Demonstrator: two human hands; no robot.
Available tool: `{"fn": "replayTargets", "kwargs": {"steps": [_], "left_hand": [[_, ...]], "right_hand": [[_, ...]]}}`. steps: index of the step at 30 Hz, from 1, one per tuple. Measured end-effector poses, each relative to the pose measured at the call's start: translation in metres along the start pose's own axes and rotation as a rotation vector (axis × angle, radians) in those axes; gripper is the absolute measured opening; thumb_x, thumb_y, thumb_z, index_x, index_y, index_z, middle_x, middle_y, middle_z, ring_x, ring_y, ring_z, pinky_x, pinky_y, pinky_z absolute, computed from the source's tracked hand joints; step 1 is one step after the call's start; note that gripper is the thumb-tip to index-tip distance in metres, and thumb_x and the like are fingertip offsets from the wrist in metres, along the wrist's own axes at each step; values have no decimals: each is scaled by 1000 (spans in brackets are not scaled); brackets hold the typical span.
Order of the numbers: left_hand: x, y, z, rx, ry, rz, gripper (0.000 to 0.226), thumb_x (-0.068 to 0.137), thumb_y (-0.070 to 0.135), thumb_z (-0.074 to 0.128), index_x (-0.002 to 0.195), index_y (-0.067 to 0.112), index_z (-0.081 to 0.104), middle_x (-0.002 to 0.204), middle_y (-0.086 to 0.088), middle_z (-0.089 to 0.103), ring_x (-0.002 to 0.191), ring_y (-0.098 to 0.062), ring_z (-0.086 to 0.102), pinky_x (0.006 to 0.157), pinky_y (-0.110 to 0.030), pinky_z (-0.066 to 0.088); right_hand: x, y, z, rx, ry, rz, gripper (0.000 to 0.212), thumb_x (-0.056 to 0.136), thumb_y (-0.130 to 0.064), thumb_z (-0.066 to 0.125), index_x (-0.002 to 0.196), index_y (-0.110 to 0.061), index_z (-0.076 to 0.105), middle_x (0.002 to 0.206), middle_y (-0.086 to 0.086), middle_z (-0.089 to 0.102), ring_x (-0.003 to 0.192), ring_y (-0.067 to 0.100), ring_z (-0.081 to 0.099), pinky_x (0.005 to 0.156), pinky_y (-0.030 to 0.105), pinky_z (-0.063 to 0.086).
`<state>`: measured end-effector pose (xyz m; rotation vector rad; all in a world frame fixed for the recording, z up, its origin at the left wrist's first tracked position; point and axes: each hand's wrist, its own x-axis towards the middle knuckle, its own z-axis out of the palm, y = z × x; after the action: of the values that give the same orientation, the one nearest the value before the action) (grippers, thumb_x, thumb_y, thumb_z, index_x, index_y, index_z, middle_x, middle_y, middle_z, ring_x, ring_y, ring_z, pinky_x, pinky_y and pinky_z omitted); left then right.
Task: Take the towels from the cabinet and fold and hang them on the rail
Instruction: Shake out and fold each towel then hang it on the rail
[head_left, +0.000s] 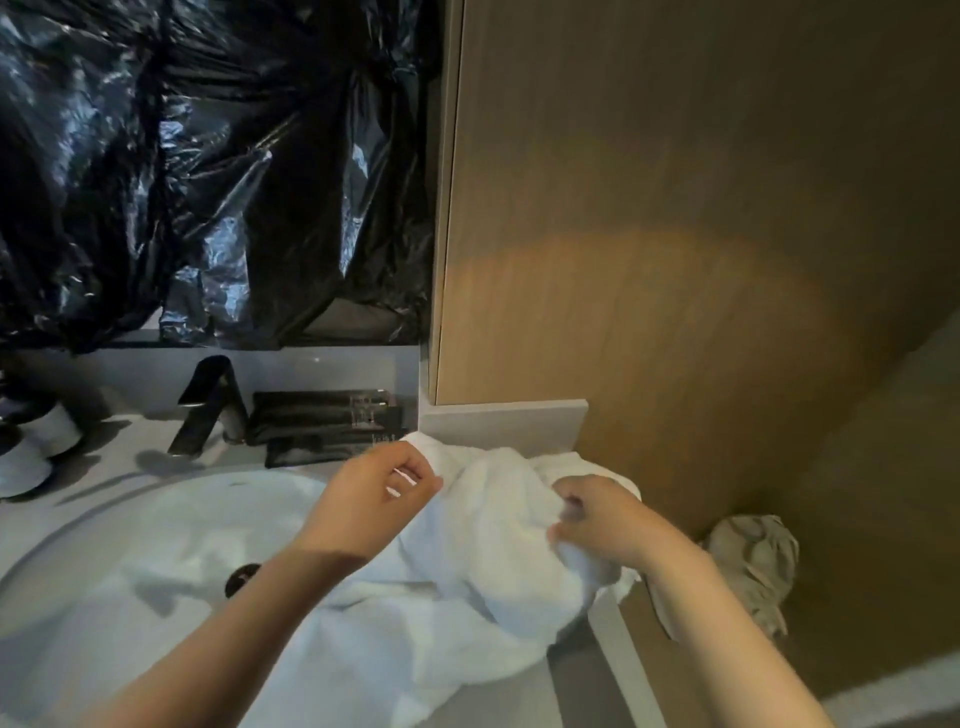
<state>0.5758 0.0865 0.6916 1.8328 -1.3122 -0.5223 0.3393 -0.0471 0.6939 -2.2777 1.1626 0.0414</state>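
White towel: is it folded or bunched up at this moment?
Not folded. The white towel lies bunched in uneven heaps over the sink rim, and the left hand and right hand each pinch part of it.

Two hands and forearms are all of the person that shows; the left forearm (234, 629) fills the lower left of the frame, the right forearm (727, 639) the lower right; both are bare from the wrist to the frame's edge, smooth, wide near the bottom edge and narrowing toward the wrists; the left hand (382, 499) and right hand (597, 525), at lower centre, are bare too, with slim fingers; the fingernails are too blurred to make out.
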Motion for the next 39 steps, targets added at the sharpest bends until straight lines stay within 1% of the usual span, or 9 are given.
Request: {"fn": "replayTargets", "kwargs": {"steps": [4, 9, 14, 19, 23, 27, 29, 32, 39], "left_hand": [[1, -17, 26, 22, -4, -56, 17, 84, 40, 70, 98, 38, 61, 102, 23, 54, 92, 5, 56, 70, -10, 41], [14, -20, 47, 57, -102, -176, 54, 78, 54, 72, 123, 29, 55, 102, 14, 58, 88, -6, 56, 76, -20, 39], [2, -30, 65, 63, -223, -257, 31, 75, 42, 80, 92, 24, 62, 75, 5, 64, 69, -12, 60, 64, -20, 47], [-35, -43, 71, -14, -282, -296, 22, 83, 36, 73, 93, 25, 58, 79, 3, 63, 70, -13, 58, 73, -28, 51], [-62, -49, 67, 72, -392, -239, 21, 86, 42, 68, 98, 26, 60, 82, 7, 67, 71, -2, 61, 69, -17, 51], [-64, -50, 52, 90, -305, -234, 12, 91, 38, 63, 88, 26, 66, 85, 12, 69, 77, 1, 63, 68, -11, 47], [-55, -52, 40, 74, -186, -190, 10, 91, 31, 64, 84, 26, 68, 86, 12, 69, 74, 5, 62, 65, -9, 43], [-39, -49, 30, 6, 30, -149, 6, 85, 26, 71, 81, 24, 67, 85, 9, 66, 74, -1, 61, 67, -16, 42], [-6, -44, 42, 134, -76, -270, 69, 78, 56, 71, 132, 16, 54, 127, 0, 54, 119, -20, 51, 101, -33, 41]], "right_hand": [[-22, 14, 30, 173, 58, 94, 40, 78, -57, 70, 105, -31, 56, 92, -19, 59, 84, 1, 54, 66, 19, 38], [-29, 3, 31, 278, 268, 123, 62, 71, -84, 42, 86, -27, 62, 77, -14, 65, 75, 6, 59, 69, 27, 45], [-34, -2, 41, 375, 354, 137, 53, 90, -65, 45, 57, -24, 42, 49, -14, 50, 51, 1, 46, 53, 15, 35], [-26, -6, 53, 450, 297, 211, 55, 90, -65, 48, 80, -13, 62, 75, -3, 66, 73, 10, 59, 63, 20, 40], [-11, -14, 67, 449, 202, 287, 46, 90, -60, 52, 76, -16, 50, 75, -3, 51, 75, 18, 51, 62, 27, 35], [-7, -16, 78, 509, 194, 182, 23, 89, -30, 64, 79, -12, 54, 74, 2, 55, 67, 16, 52, 64, 28, 40], [-13, -14, 82, 574, 204, 96, 4, 92, -24, 64, 95, -24, 66, 90, -17, 66, 83, -5, 61, 75, 9, 45], [-29, -4, 91, 596, 164, 12, 25, 93, -27, 64, 117, -33, 69, 112, -29, 66, 105, -14, 57, 90, 6, 42], [-54, 15, 108, 302, 83, 40, 25, 95, -38, 57, 118, -43, 65, 104, -36, 62, 93, -14, 55, 78, 4, 40]]}}
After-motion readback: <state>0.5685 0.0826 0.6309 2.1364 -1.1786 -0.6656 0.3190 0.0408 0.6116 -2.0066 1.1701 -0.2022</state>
